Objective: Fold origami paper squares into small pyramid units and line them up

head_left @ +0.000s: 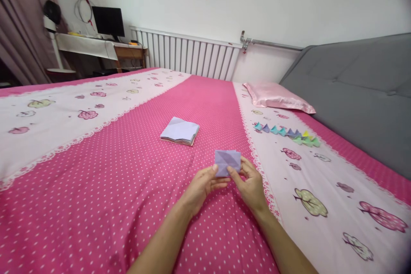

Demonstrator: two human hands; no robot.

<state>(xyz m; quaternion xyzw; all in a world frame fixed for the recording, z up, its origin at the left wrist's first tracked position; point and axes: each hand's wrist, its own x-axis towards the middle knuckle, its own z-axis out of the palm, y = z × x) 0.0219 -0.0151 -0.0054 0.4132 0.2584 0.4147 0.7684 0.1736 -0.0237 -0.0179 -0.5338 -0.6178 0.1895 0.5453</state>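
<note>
A small piece of purple origami paper (227,162), folded into a rectangle with a crease showing on its face, is held up over the bed. My left hand (204,184) pinches its lower left side between thumb and fingers. On the right, my right hand (251,183) grips it with the thumb on the front and the fingers behind. Beyond my hands, to the left, a stack of square paper (180,130) lies on the bedspread, with a pale lilac sheet on top. Several small folded paper pieces (282,132) in teal, purple, yellow and green lie in a row at the right.
The bed is covered by a pink dotted bedspread (154,167). A pink pillow (279,96) rests at the right near the grey headboard (359,85). At the back stand a white radiator (189,53), a desk (96,47) with a monitor (108,21), and a fan (52,13).
</note>
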